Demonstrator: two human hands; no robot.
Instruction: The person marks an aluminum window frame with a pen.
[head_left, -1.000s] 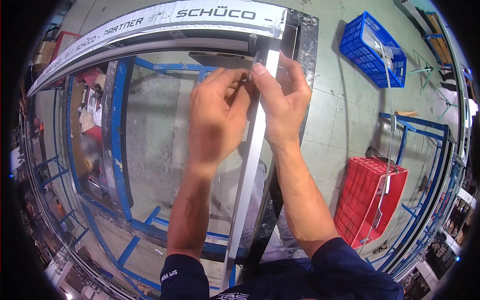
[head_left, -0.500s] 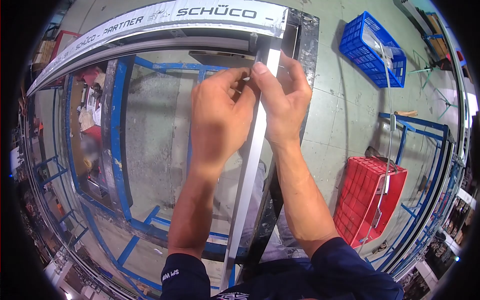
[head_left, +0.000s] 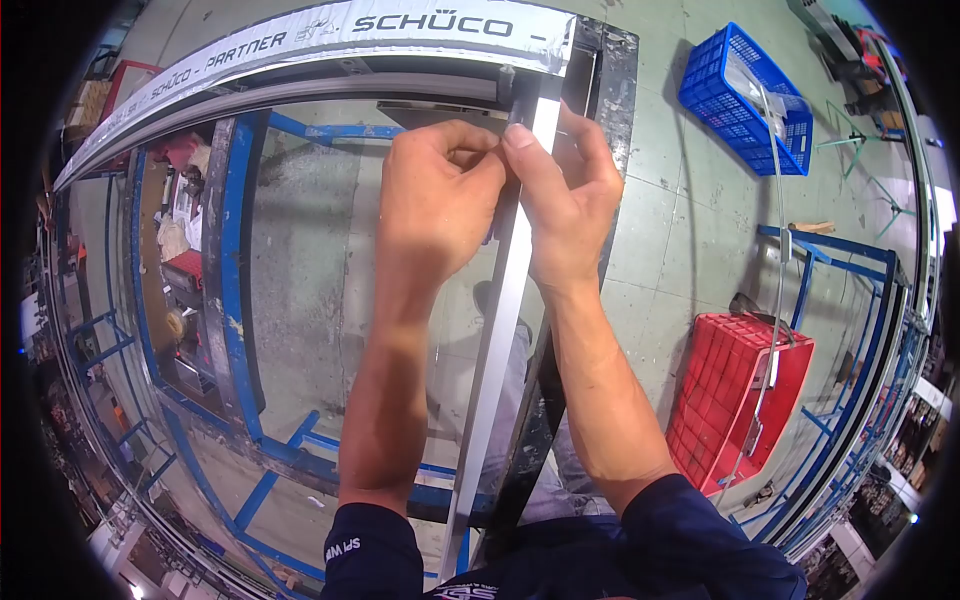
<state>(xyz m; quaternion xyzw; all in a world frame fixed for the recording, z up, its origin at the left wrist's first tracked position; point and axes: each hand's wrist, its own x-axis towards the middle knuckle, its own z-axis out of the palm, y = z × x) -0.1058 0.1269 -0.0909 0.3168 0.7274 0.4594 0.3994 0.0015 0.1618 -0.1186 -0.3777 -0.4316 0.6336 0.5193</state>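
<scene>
A silver metal profile (head_left: pixel 492 345) runs lengthwise in front of me, up to a frame bar wrapped in white printed film (head_left: pixel 330 40). Near that corner my right hand (head_left: pixel 575 215) grips the profile, with its thumb on the near face and its fingers curled round the far side. My left hand (head_left: pixel 437 195) is closed at the profile's left edge, its fingertips bunched beside my right thumb. Whatever those fingertips pinch, if anything, is hidden.
Blue steel supports (head_left: pixel 240 290) stand below and to the left, with a black-edged beam (head_left: pixel 545 400) under the profile. On the floor to the right are a blue crate (head_left: pixel 735 95) and a red crate (head_left: pixel 715 390), with a thin rod (head_left: pixel 780 205) across them.
My left hand has turned slightly at the wrist, and its fingers are curled in more tightly. The right hand and the profile stay where they were.
</scene>
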